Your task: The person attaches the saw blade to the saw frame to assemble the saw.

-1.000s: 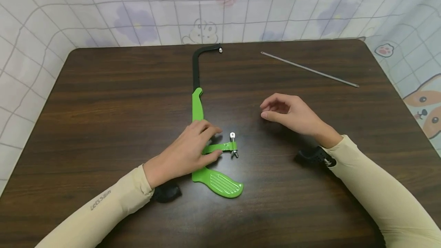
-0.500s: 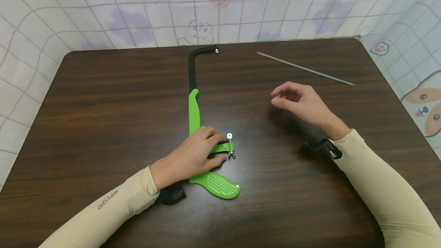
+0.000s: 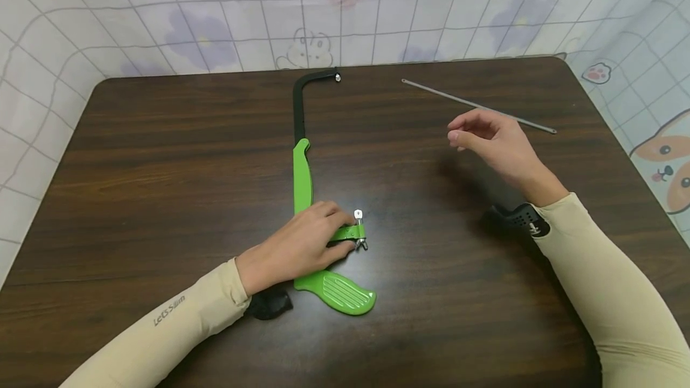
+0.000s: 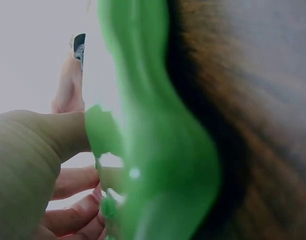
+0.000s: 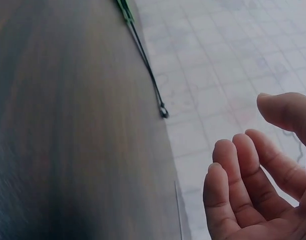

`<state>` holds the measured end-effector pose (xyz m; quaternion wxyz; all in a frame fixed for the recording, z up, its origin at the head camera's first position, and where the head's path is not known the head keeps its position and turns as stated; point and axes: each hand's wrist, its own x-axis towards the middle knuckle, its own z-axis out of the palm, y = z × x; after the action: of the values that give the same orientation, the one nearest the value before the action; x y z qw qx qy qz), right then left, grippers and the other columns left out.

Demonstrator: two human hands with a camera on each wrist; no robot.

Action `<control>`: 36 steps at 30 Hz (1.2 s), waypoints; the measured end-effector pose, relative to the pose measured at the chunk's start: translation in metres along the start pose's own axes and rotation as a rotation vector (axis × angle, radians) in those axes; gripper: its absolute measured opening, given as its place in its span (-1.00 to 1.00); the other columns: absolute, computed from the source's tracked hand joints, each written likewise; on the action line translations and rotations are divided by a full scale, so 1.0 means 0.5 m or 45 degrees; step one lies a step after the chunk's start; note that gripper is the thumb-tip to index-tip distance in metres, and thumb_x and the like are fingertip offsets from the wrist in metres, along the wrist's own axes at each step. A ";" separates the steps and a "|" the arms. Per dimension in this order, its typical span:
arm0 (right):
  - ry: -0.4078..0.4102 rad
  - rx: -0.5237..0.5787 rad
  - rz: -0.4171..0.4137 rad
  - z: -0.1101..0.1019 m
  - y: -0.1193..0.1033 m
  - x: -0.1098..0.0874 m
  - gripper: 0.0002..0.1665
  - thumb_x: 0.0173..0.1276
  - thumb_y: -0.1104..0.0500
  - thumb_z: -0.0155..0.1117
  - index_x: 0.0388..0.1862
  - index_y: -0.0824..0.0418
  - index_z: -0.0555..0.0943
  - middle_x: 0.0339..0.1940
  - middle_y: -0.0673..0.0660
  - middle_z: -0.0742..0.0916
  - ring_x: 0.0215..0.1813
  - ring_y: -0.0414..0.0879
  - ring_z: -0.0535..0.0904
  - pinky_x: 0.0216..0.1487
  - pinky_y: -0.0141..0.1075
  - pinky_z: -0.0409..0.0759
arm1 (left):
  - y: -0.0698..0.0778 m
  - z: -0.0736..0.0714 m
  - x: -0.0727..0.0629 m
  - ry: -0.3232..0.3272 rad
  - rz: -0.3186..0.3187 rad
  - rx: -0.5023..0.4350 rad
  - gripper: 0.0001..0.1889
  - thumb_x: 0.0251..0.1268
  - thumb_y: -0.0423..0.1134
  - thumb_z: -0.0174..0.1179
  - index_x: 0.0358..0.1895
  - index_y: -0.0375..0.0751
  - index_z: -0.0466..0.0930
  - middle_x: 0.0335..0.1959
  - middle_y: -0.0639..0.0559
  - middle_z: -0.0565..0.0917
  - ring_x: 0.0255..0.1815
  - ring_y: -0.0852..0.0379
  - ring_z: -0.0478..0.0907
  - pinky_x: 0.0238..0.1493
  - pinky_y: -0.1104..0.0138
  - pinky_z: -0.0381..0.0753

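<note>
A green and black hacksaw frame (image 3: 303, 178) lies on the table, its black bar pointing to the far edge and its ridged grip (image 3: 345, 293) toward me. Over its lower part sits my left hand (image 3: 295, 244), thumb and fingers gripping around the short green arm. That arm ends in a silver blade pin (image 3: 358, 215) with a wing nut (image 3: 362, 244). In the left wrist view the green frame (image 4: 163, 145) fills the middle, fingers beyond it. My right hand (image 3: 498, 145), holding nothing, hovers with loosely bent fingers beside a thin grey hacksaw blade (image 3: 447, 95), partly covering it in the head view.
The dark wood table (image 3: 162, 166) runs back to a patterned white cloth (image 3: 372, 23) that rises behind it and along both sides. A black wrist strap (image 3: 517, 220) shows below the right wrist, and another dark piece (image 3: 271, 304) under the left.
My right hand has moved to the right and away from me, up to the blade. The left hand has slid slightly along the green arm toward the wing nut.
</note>
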<state>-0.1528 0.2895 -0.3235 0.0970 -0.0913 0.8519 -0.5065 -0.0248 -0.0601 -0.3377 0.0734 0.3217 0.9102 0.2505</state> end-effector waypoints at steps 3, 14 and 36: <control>0.014 0.011 0.016 -0.014 0.004 0.005 -0.55 0.46 -0.02 0.38 0.19 0.19 0.62 -0.11 -0.12 0.74 -0.06 -0.15 0.62 0.07 -0.44 0.52 | -0.002 0.000 0.003 -0.018 0.005 -0.003 -0.66 0.41 -0.15 0.34 0.12 -0.25 0.69 -0.01 -0.05 0.72 0.03 0.06 0.65 0.08 0.18 0.68; 0.093 0.079 0.027 -0.049 0.020 0.026 -0.60 0.48 0.00 0.36 0.17 0.17 0.65 -0.11 -0.11 0.75 -0.07 -0.12 0.65 0.11 -0.46 0.52 | -0.005 -0.002 0.012 -0.064 0.017 0.008 -0.75 0.45 -0.18 0.29 0.05 -0.24 0.66 -0.06 -0.03 0.73 -0.04 0.09 0.65 0.02 0.20 0.68; 0.243 0.183 0.010 -0.099 0.063 0.055 -0.69 0.45 0.11 0.38 0.09 0.23 0.68 -0.17 -0.07 0.72 -0.16 -0.17 0.68 -0.07 -0.53 0.61 | -0.009 0.006 0.021 -0.078 0.036 0.039 -0.83 0.43 -0.23 0.22 -0.07 -0.24 0.65 -0.18 -0.01 0.72 -0.06 0.05 0.62 0.05 0.17 0.64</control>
<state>-0.1938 0.3393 -0.3298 0.0236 -0.0322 0.8190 -0.5724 -0.0347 -0.0553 -0.3421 0.0929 0.3432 0.9065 0.2276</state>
